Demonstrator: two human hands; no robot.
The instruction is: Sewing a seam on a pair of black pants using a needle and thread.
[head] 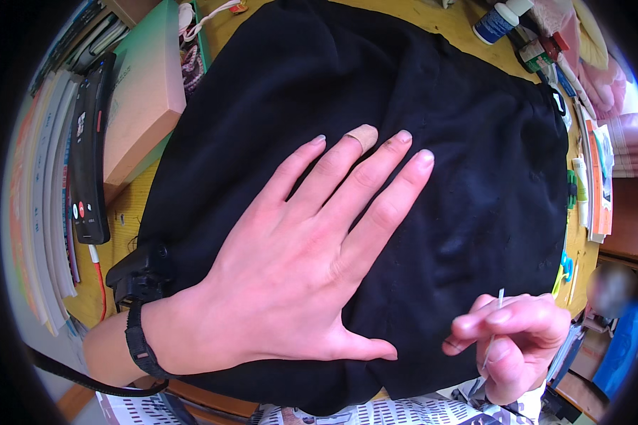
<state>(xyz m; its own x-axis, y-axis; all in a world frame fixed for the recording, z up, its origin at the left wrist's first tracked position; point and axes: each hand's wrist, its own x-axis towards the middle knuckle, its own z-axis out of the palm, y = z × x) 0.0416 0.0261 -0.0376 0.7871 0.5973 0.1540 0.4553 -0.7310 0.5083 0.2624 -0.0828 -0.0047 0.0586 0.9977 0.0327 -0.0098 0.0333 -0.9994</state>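
Observation:
A large piece of black fabric [473, 212], apparently a garment, lies spread over a yellow wooden table [430, 16], with soft folds across it. My left hand [303, 255] rests palm down on the cloth, fingers apart and nothing in its grasp. An adhesive bandage [363, 139] wraps the tip of its ring finger, and a black wrist strap [138, 340] carries a small dark device. Over the lower right of the cloth, my right hand [515, 334] pinches a thin needle [501, 298] between thumb and fingers. Its middle is partly hidden by the fingers.
At left, a smartphone [91, 154] on a red cable [102, 292] leans against a pastel box [143, 101], beside upright books [48, 202]. A white bottle [495, 25] stands at the far right, above several pens, blue-handled scissors [566, 265] and stacked books [599, 180].

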